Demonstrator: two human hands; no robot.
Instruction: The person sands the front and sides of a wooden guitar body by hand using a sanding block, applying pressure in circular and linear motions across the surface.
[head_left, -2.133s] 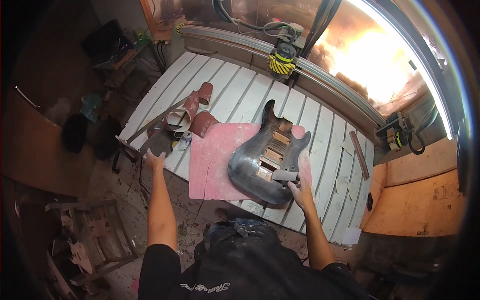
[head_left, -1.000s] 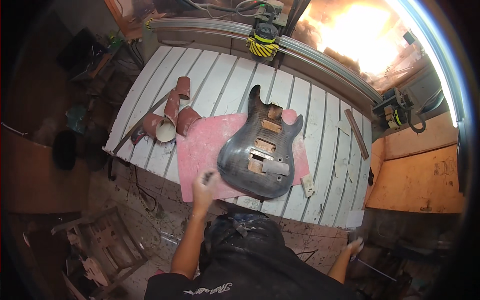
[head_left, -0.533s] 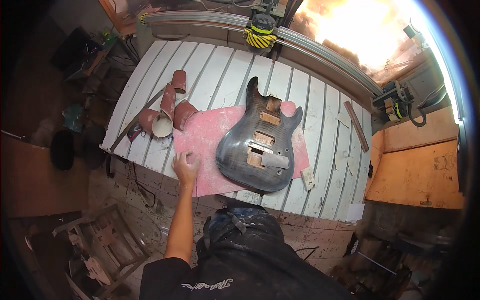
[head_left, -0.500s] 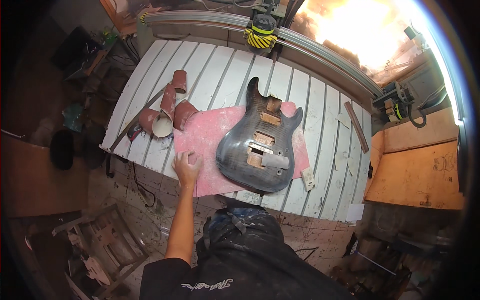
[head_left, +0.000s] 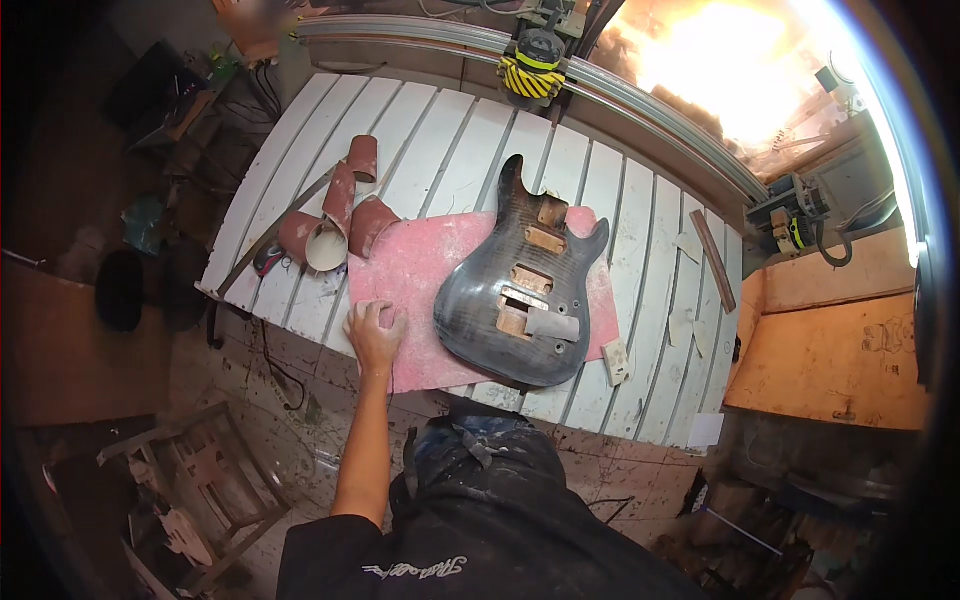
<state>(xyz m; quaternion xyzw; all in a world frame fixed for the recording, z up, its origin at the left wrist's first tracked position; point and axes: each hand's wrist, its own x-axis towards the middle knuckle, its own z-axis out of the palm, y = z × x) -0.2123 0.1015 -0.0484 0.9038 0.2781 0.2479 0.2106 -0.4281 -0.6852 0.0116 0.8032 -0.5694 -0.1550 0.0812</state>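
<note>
My left hand (head_left: 374,336) rests on the left edge of a pink dusty cloth (head_left: 410,290), its fingers bent and the thumb apart, with nothing seen in it. To its right an electric guitar body (head_left: 470,305), dark grey with wood grain and bare pickup cutouts, lies partly on the cloth. A small grey sheet (head_left: 553,325), perhaps sandpaper, lies across its lower cutout. Beyond my hand are several curled pieces of reddish-brown sandpaper (head_left: 372,222). My right hand is out of view.
The white slatted table (head_left: 420,180) carries a wooden strip (head_left: 713,262), paper scraps (head_left: 681,327) and a small pale block (head_left: 616,362). A metal gantry rail (head_left: 660,115) with a machine head (head_left: 535,68) spans the far side. A wooden frame (head_left: 215,480) stands at lower left.
The view has shifted very slightly. My left hand stays on the cloth in nearly the same pose, and the guitar body has not visibly moved.
</note>
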